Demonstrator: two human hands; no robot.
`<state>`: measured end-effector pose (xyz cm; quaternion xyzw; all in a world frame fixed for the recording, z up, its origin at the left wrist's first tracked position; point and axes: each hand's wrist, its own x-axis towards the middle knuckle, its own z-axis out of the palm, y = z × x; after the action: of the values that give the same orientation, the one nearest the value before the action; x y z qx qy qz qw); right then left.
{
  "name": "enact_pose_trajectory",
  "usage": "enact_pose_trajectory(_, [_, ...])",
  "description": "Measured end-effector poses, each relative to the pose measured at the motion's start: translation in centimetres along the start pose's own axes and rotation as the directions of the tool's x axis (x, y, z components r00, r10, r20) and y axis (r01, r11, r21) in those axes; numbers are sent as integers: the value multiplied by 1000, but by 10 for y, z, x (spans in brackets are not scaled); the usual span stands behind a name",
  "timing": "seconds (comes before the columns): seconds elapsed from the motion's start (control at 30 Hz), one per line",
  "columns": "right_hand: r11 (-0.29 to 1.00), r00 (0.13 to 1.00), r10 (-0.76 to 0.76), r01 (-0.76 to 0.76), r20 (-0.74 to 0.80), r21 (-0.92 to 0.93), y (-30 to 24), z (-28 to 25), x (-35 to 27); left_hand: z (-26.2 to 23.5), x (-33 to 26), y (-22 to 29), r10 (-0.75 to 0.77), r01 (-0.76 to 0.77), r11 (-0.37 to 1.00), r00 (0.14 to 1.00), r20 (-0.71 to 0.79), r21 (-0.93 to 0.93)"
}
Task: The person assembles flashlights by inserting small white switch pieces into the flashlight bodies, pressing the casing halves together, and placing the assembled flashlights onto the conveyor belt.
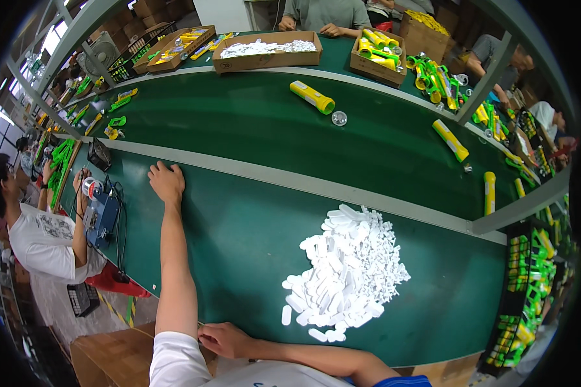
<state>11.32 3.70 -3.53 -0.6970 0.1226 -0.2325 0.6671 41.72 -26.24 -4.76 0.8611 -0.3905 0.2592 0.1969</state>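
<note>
My left hand (166, 184) reaches far forward and lies on the green tabletop (239, 245) beside the metal rail, its fingers apart and holding nothing visible. My right hand (224, 340) is low, close to my body at the near table edge, with its fingers curled; whatever they might hold is hidden. To the right of both hands lies a big heap of small white plastic parts (348, 271), long rounded pieces on the left and smaller bits on the right. Neither hand touches the heap.
Beyond the rail (290, 180), a green belt (239, 122) carries yellow flashlights (313, 97) and a clear round cap (339, 118). A blue device with cables (106, 216) stands left, near a co-worker (45, 232). Crates (519, 290) fill the right; cardboard boxes (268, 59) line the far side.
</note>
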Motion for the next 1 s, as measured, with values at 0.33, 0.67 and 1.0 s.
enact_pose_trajectory(0.33, [1000, 1000, 18, -19, 19, 10, -1, 1, -1, 3, -1, -5, 24, -24, 1000, 999, -25, -4])
enact_pose_trajectory(0.67, [999, 998, 44, -44, 45, 8, -3, -1, 1, 3, 0, -5, 11, -11, 1000, 1000, -7, 5])
enact_pose_trajectory(1.0, [1000, 999, -23, 23, 34, 13, 11, 5, -1, 4, -2, -4, -49, 48, 996, 999, 15, 72])
